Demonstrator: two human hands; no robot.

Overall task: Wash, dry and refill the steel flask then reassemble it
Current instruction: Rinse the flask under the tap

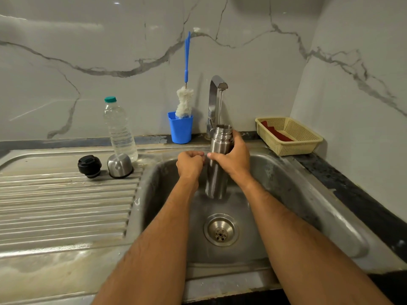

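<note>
Flask (217,164) sat upright over the sink (308,183) under the tap (214,95); stopper (89,166), cap (120,165) and bottle (120,130) were left on the drainboard (66,205), basket (288,135) right.

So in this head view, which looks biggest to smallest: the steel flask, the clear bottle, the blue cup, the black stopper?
1. Steel flask and clear bottle: too alike, and the flask is nearer and partly hidden by the right hand.
2. Blue cup.
3. Black stopper.

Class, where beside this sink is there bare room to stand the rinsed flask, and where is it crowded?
Free: the ribbed drainboard in front of the black stopper and steel cup, out to its left edge. Crowded: the back ledge, with water bottle, blue holder, tap and basket.
</note>
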